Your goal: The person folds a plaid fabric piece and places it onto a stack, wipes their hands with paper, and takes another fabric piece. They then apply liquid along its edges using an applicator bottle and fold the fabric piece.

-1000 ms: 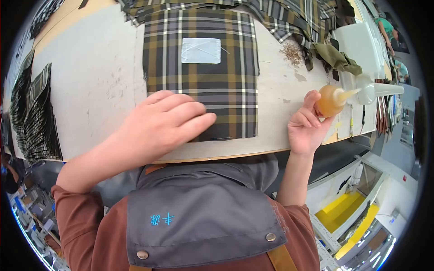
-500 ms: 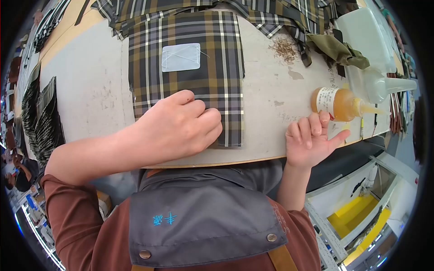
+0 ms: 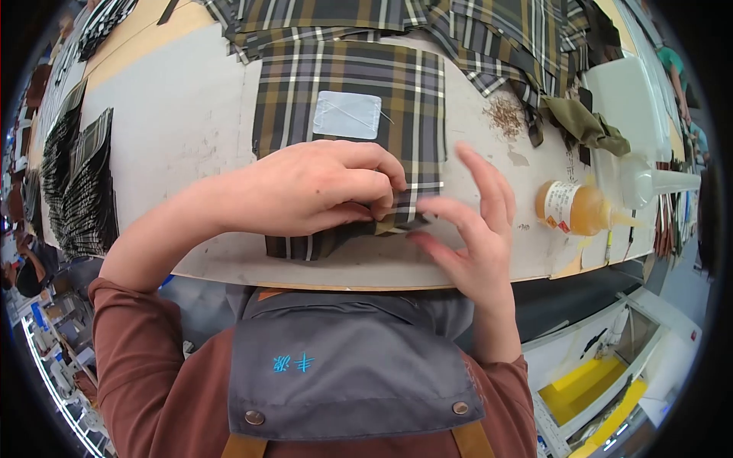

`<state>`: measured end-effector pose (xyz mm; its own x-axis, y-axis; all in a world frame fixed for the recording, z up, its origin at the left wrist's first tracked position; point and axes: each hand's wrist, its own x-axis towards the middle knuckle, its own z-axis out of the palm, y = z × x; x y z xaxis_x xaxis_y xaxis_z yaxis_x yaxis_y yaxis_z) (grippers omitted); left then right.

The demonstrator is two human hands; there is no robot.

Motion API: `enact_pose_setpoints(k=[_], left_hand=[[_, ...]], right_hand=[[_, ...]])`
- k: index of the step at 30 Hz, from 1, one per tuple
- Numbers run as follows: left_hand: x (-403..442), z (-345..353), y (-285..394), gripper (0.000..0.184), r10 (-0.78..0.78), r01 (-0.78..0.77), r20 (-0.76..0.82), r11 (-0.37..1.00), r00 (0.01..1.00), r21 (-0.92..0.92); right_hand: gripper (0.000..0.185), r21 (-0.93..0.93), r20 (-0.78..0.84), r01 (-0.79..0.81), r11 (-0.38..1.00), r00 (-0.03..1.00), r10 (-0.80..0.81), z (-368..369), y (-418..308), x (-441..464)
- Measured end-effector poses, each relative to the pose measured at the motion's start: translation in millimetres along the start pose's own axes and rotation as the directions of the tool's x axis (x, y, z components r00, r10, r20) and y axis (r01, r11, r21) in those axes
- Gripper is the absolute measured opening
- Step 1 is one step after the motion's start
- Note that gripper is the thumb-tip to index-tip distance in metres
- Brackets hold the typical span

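Note:
A plaid fabric piece (image 3: pixel 290 91) in black, olive, grey and white lies on the table in front of me. On its upper part sits a light grey-blue rectangular patch (image 3: pixel 346 115) with a thread trailing across it. My left hand (image 3: pixel 321 187) rests over the lower part, its fingers closed on the fabric near the lower edge, where the cloth is rumpled and lifted. Just right of it, my right hand (image 3: pixel 477 229) has its fingers apart, thumb and forefinger beside the fabric's lower right corner; whether they touch it I cannot tell.
An amber bottle (image 3: pixel 573 208) with a nozzle stands at the right. Behind it are a white plastic container (image 3: pixel 626 99) and an olive cloth (image 3: pixel 580 126). More plaid pieces (image 3: pixel 504 38) lie at the back, and stacked plaid pieces (image 3: pixel 80 179) at the left.
My right hand has moved left from beside the bottle to the fabric's right edge. My left hand now grips the lower edge, which has been lifted. The camera view has shifted slightly.

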<state>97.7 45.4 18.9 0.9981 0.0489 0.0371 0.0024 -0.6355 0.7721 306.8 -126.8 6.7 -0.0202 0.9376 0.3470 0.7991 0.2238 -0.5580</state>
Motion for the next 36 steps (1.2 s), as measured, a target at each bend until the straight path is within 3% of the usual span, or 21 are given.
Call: enact_pose_setpoints(k=[2, 4, 5, 6, 8, 9, 11, 12, 14, 15, 16, 18, 20, 22, 24, 26, 30, 31, 36], left_hand=[[-13.3, -4.4, -2.0, 0.022, -0.003, 0.002, -0.017, 0.999, 1.0, -0.037], [-38.8, -14.7, -0.3, 0.062, -0.062, 0.034, -0.135, 0.98, 0.989, -0.198], [-56.7, -14.3, -4.2, 0.096, -0.079, 0.041, -0.16, 0.973, 0.984, -0.229], [-73.2, -15.0, -3.2, 0.1, -0.037, 0.006, -0.21, 0.99, 0.977, -0.143], [-94.0, -11.4, 12.9, 0.1, -0.099, 0.099, -0.246, 0.995, 0.964, -0.011], [-100.8, -2.4, 20.0, 0.1, -0.104, 0.104, -0.253, 0.995, 0.962, -0.013], [-110.6, 20.4, 25.7, 0.077, -0.248, 0.374, -0.413, 0.891, 0.876, 0.259], [-113.7, 29.3, 19.4, 0.077, -0.25, 0.379, -0.423, 0.89, 0.871, 0.255], [-116.4, 43.3, 8.1, 0.065, -0.21, 0.432, -0.613, 0.87, 0.762, 0.238], [-107.7, 42.9, 14.7, 0.048, -0.22, 0.43, -0.687, 0.891, 0.693, 0.148], [-109.1, 42.2, 13.8, 0.048, -0.215, 0.427, -0.693, 0.893, 0.688, 0.147], [-109.3, 38.8, 9.2, 0.03, -0.028, 0.306, -0.652, 0.897, 0.758, 0.318], [-108.9, 41.7, 18.5, 0.022, -0.032, 0.294, -0.657, 0.91, 0.754, 0.293], [-112.3, 48.7, 33.1, 0.023, -0.17, 0.192, -0.625, 0.981, 0.762, -0.033], [-119.2, 53.4, 47.0, 0.02, -0.278, 0.123, -0.539, 0.944, 0.795, -0.305], [-123.3, 56.1, 51.5, 0.02, -0.357, 0.129, -0.467, 0.883, 0.809, -0.452], [-116.0, 50.1, 47.9, 0.019, -0.411, 0.191, -0.5, 0.881, 0.763, -0.433], [-115.5, 50.7, 45.2, 0.02, -0.469, 0.239, -0.487, 0.854, 0.737, -0.462], [-107.9, 58.0, 36.8, 0.024, -0.672, 0.309, -0.464, 0.705, 0.576, -0.638]], right_hand=[[0.042, 0.061, -0.05, 0.048, 0.997, 0.998, -0.045, 6.7, -1.3, 12.8], [0.037, 0.214, -0.102, 0.03, 0.976, 0.995, -0.008, 5.2, -4.8, 23.6], [0.035, 0.266, -0.1, -0.02, 0.964, 0.994, 0.048, 4.9, -5.7, 24.6], [0.035, 0.273, -0.097, -0.016, 0.962, 0.994, 0.044, 4.6, -6.2, 26.4], [0.031, 0.374, -0.127, -0.07, 0.925, 0.984, 0.126, 3.9, -6.5, 29.7], [0.028, 0.388, -0.148, -0.073, 0.919, 0.979, 0.14, 5.8, -5.7, 29.3], [0.027, 0.405, -0.162, -0.073, 0.911, 0.975, 0.151, 8.6, -4.4, 29.0], [0.025, 0.422, -0.187, -0.075, 0.903, 0.968, 0.168, 9.3, -4.2, 29.3], [0.022, 0.417, -0.184, -0.068, 0.907, 0.97, 0.157, 8.2, -4.8, 26.7], [0.021, 0.45, -0.171, -0.089, 0.889, 0.968, 0.183, 7.2, -4.6, 23.4], [0.021, 0.481, -0.157, -0.112, 0.87, 0.965, 0.211, 6.6, -5.8, 19.4], [0.02, 0.491, -0.169, -0.131, 0.861, 0.956, 0.242, 4.9, -11.2, 7.3], [0.017, 0.44, -0.128, -0.178, 0.88, 0.958, 0.258, -3.6, -11.4, -12.2], [0.014, 0.435, -0.127, -0.209, 0.876, 0.949, 0.29, -10.2, -21.1, -34.6], [0.012, 0.525, -0.097, -0.283, 0.803, 0.917, 0.387, -14.0, -30.7, -55.5], [0.013, 0.57, -0.113, -0.272, 0.775, 0.909, 0.402, -10.6, -34.4, -67.9], [0.022, 0.681, -0.153, -0.264, 0.684, 0.861, 0.484, 3.8, -29.4, -60.6], [0.031, 0.715, -0.161, -0.237, 0.658, 0.86, 0.484, 8.1, -28.8, -54.2], [0.033, 0.749, -0.169, -0.261, 0.609, 0.814, 0.556, 24.4, -15.1, -45.9]])
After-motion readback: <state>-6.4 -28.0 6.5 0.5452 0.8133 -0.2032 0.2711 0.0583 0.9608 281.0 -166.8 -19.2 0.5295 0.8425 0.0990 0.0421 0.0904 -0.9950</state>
